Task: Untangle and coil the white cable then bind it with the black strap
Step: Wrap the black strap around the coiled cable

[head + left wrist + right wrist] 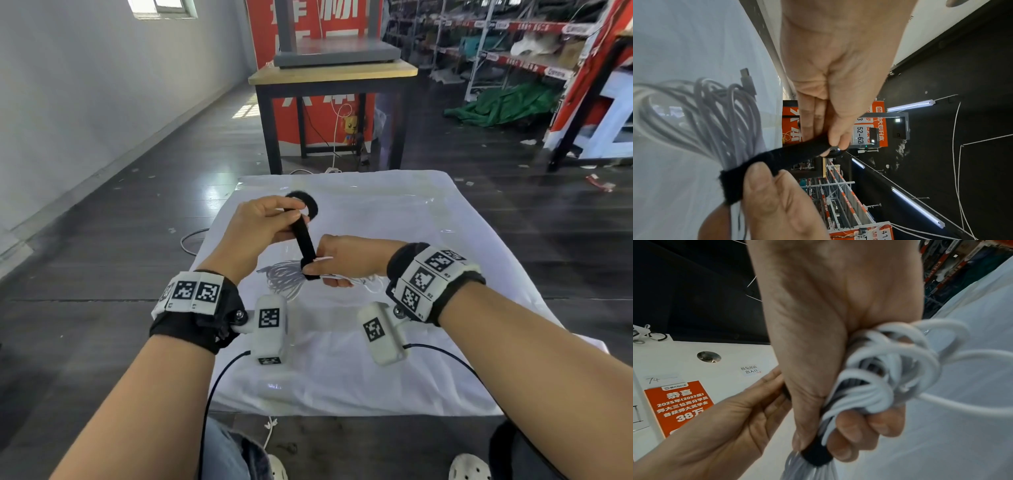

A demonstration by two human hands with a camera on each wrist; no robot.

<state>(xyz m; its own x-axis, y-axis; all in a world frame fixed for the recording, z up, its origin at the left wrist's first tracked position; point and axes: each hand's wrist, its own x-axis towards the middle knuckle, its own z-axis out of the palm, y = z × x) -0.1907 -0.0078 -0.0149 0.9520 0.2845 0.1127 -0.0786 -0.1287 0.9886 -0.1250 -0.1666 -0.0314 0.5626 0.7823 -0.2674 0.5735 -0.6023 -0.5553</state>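
The coiled white cable [286,279] hangs just above the white cloth, bunched in my right hand [342,262]. That hand grips the bundle [875,382] with its thumb pressing the black strap [817,456] wrapped round the coil's middle. The strap [305,241] runs taut up to my left hand [270,222], which pinches its free end between thumb and fingers. In the left wrist view the strap [789,155] circles the cable loops [719,116], and a USB plug [747,79] sticks out at the top.
A white cloth [428,240] covers the low table. A black strap roll [311,205] lies behind my left hand. A wooden-topped table [332,77] stands beyond on the dark floor, shelving at the right. A loose cable [191,240] lies on the floor at the left.
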